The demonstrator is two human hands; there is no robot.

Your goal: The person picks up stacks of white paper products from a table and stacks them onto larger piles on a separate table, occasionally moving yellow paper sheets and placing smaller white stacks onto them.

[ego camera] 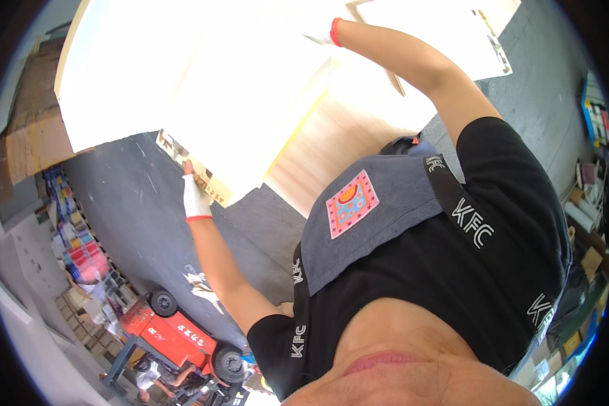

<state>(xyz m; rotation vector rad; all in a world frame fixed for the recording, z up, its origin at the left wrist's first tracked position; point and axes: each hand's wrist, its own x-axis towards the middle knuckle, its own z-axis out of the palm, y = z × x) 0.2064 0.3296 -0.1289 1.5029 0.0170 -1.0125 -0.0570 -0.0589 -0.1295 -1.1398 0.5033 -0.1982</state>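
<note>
My left hand [198,197], in a white glove with a red cuff, holds the near left edge of a pale sheet [223,167]. Its thumb tip is bare and lies along the printed edge; the other fingers are mostly hidden. The sheet's surface is washed out by glare. Under it lies a light wood-grained board [314,157] with a yellow strip along one side, close to my apron [385,203]. My right hand [329,31], also gloved with a red cuff, reaches far over the bright surface. Glare hides its fingers.
Another bright sheet [446,40] with a printed edge lies at the upper right. Brown cardboard [35,137] stands at the left. Beyond the grey floor [122,203] are a red forklift [170,330], a person [155,378] beside it, and stacked goods [81,248].
</note>
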